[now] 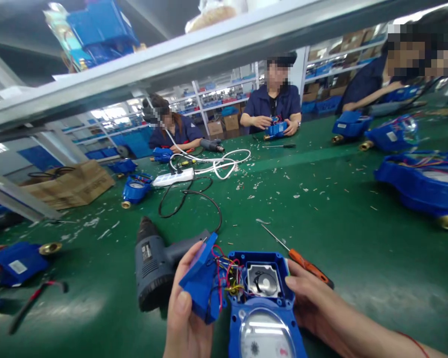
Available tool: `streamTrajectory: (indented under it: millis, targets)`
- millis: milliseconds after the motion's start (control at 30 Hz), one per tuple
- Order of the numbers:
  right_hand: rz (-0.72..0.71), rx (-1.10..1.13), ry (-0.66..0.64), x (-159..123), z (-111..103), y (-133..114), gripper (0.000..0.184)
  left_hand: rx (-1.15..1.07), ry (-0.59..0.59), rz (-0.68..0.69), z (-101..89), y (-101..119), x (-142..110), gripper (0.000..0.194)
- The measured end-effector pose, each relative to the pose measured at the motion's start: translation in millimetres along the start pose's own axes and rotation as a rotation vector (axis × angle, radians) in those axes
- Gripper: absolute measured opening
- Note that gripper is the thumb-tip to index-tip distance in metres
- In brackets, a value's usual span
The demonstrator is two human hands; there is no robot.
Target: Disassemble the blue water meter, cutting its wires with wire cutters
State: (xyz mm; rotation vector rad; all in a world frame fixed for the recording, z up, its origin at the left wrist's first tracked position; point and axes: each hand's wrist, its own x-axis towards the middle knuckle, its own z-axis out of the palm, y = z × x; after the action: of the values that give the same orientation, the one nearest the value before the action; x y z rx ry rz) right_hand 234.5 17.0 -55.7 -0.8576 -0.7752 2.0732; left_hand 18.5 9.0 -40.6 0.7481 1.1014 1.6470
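My left hand [184, 308] grips a blue plastic cover [203, 286], tilted up beside an opened blue water meter [263, 311]. Red, yellow and black wires [229, 276] run from the cover into the meter's open compartment, where a silvery round part shows. Below that compartment, a clear dome covers the dial. My right hand [306, 298] is closed around the meter's right side, thumb on the rim. An orange-handled screwdriver [309, 266] lies just beyond my right hand. Left of my left hand, a grey heat gun [153, 271] rests on the green table.
A white power strip [173, 177] with looped cables lies farther back. Other blue meters stand at left [136, 188] and right [425, 181]. A cardboard box [70, 184] is at far left. Scraps litter the green table [283, 199]. Several co-workers sit opposite; a metal shelf [171, 54] crosses overhead.
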Motion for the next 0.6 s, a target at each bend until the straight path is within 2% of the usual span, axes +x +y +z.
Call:
streamTrajectory:
  millis: [167,233,300,367,433,533,600]
  targets:
    - [0.066,-0.347,0.113,5,-7,-19,0.092,-0.060,0.017,0.017,-5.7,-4,1,0.058]
    - [0.047,-0.473,0.141,10,-7,-27,0.102,-0.063,0.044,0.001,-12.2,-8,2,0.059]
    - [-0.020,-0.587,0.134,17,-4,-33,0.102,-0.069,0.067,-0.015,-20.2,-14,4,0.059]
    - [-0.144,-0.723,0.114,27,0,-39,0.086,-0.085,0.085,-0.032,-27.4,-20,6,0.058]
    - [-0.268,-0.826,0.088,38,5,-47,0.062,-0.105,0.111,-0.042,-31.3,-23,7,0.057]
    - [-0.373,-0.880,0.057,55,15,-62,0.032,-0.121,0.160,-0.014,-28.7,-21,6,0.061]
    - [-0.421,-0.911,0.016,64,24,-73,0.021,-0.108,0.167,0.015,-24.3,-17,6,0.061]
